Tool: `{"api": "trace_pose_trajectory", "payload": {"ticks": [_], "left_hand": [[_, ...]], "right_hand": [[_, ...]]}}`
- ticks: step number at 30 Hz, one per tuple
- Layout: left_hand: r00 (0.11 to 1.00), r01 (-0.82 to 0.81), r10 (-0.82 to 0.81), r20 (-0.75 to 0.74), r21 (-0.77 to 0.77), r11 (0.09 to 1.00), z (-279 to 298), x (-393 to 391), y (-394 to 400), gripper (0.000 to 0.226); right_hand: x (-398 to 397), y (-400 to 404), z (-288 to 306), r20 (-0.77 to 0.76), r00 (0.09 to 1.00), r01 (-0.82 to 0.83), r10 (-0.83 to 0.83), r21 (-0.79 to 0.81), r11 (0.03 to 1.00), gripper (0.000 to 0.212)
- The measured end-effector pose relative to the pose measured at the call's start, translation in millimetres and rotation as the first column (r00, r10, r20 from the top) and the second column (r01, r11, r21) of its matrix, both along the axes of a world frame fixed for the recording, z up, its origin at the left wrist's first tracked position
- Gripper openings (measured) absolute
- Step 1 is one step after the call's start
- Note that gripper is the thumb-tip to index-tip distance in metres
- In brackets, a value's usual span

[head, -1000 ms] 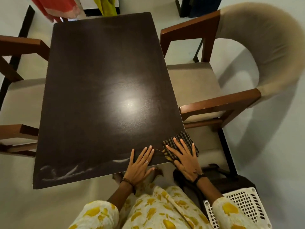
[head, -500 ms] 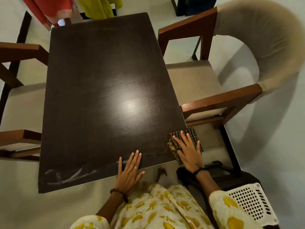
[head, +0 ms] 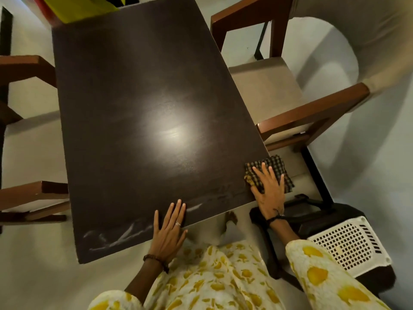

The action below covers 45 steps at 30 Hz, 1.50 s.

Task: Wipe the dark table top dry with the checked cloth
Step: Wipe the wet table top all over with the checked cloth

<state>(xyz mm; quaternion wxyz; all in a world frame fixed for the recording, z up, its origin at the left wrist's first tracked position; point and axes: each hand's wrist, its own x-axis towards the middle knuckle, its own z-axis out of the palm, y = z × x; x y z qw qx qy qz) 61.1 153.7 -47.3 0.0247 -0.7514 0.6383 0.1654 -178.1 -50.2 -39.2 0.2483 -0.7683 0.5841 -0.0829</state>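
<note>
The dark table top (head: 134, 113) fills the middle of the view, with pale wet streaks (head: 125, 237) along its near edge. The checked cloth (head: 276, 167) lies at the table's near right corner, partly hanging past the edge. My right hand (head: 269, 189) presses flat on the cloth with fingers spread. My left hand (head: 168, 231) rests flat and empty on the near edge of the table, to the left of the cloth, right by the wet streaks.
A wooden chair with a beige seat (head: 263, 90) stands close along the table's right side. Another wooden chair (head: 26, 193) is at the left. A white perforated basket (head: 348, 245) sits on a dark stool at lower right. Yellow fabric (head: 78, 7) hangs at the far end.
My right hand has slid the cloth rightward to the table's corner, partly over the edge. My left hand has shifted left along the near edge. The view has moved closer.
</note>
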Motion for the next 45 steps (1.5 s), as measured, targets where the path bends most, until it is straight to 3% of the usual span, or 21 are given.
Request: {"api": "trace_pose_trajectory", "payload": {"ticks": [3,5,9,11,13,17,20,23,25,27,30,34,38,43,45], "left_hand": [[1.0,-0.007,0.007,-0.003,-0.011,1.0,-2,24,15,0.062],[1.0,-0.008,0.008,-0.016,-0.025,1.0,-3,41,25,0.063],[0.999,0.025,-0.026,-0.019,-0.044,0.999,-4,73,44,0.066],[0.999,0.032,-0.033,-0.008,-0.048,0.998,-5,87,54,0.068],[0.999,0.042,-0.042,0.003,-0.048,0.998,-8,101,62,0.068],[0.997,0.079,-0.079,-0.008,-0.038,0.996,-13,114,71,0.066],[0.996,0.088,-0.089,-0.021,-0.02,0.996,-15,114,70,0.067],[0.996,0.087,-0.088,-0.028,-0.013,0.996,-14,115,71,0.068],[0.996,0.083,-0.084,-0.042,-0.017,0.996,-12,116,71,0.067],[0.995,0.084,-0.085,-0.051,-0.027,0.996,-11,116,71,0.067],[0.996,0.079,-0.08,-0.04,-0.029,0.996,-10,115,70,0.066],[0.995,0.088,-0.089,-0.046,-0.034,0.996,-9,116,71,0.064],[0.993,0.093,-0.094,-0.067,-0.021,0.995,-8,117,70,0.064],[0.993,0.091,-0.093,-0.077,-0.032,0.995,-6,118,71,0.064],[0.993,0.092,-0.095,-0.074,-0.042,0.995,-4,117,72,0.063]], "right_hand": [[24,19,-6,-0.012,0.995,0.097,-0.097,-0.024,0.995,0.053],[52,43,-7,-0.081,0.995,0.05,-0.055,-0.063,0.997,0.055],[123,110,-4,-0.14,0.988,-0.085,0.065,-0.144,0.986,0.056],[155,145,-2,-0.139,0.974,-0.199,0.177,-0.171,0.965,0.045],[179,171,2,-0.169,0.934,-0.341,0.315,-0.158,0.927,0.048],[171,167,5,-0.218,0.857,-0.503,0.466,-0.165,0.848,0.061],[123,126,5,-0.267,0.902,-0.385,0.34,-0.142,0.912,0.06],[67,79,10,-0.199,0.98,-0.02,0.008,-0.061,0.998,0.058],[45,58,12,-0.207,0.965,0.162,-0.163,-0.026,0.987,0.054],[49,55,14,-0.22,0.948,0.229,-0.228,-0.019,0.973,0.053],[86,83,15,-0.325,0.931,0.182,-0.17,0.008,0.983,0.057],[148,158,18,-0.358,0.929,-0.079,0.089,0.042,0.996,0.063],[192,209,29,-0.378,0.861,-0.334,0.341,0.087,0.939,0.064],[170,182,32,-0.284,0.864,-0.396,0.415,0.126,0.91,0.063],[145,157,32,-0.323,0.903,-0.231,0.282,0.188,0.955,0.057]]}}
